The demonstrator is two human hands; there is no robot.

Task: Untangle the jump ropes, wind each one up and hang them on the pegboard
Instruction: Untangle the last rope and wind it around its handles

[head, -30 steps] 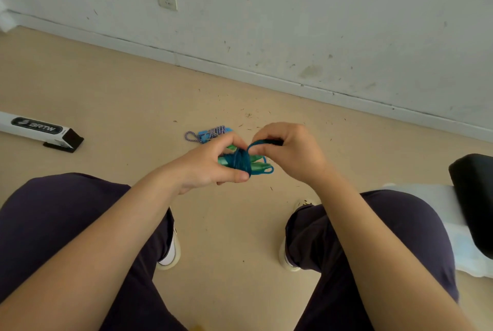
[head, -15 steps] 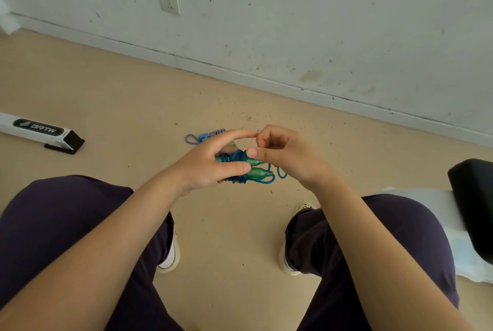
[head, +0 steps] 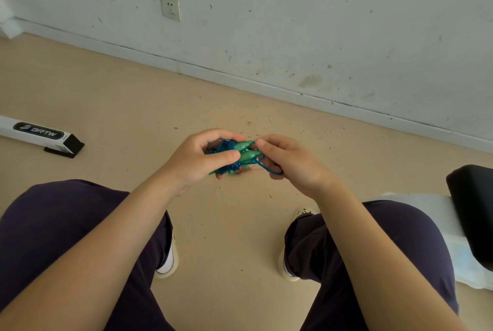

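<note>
A jump rope (head: 246, 153) with two green handles and a blue cord is wound into a small bundle, held above the floor between my knees. My left hand (head: 198, 159) grips the bundle, thumb across the cord wraps. My right hand (head: 289, 161) pinches the handle tips and has a loop of blue cord hooked under its fingers. A bit of red string shows under the bundle. The other rope seen earlier on the floor is hidden behind my hands. No pegboard is in view.
A white box (head: 40, 134) with a black end lies on the beige floor at left. A black seat (head: 473, 213) over white plastic stands at right. The white wall with a socket (head: 170, 8) runs behind. My dark-trousered knees frame the bottom.
The bundle has turned so both green handles lie on top, pointing right. My right hand has shifted from pulling the cord over the wraps to pinching the handle tips.
</note>
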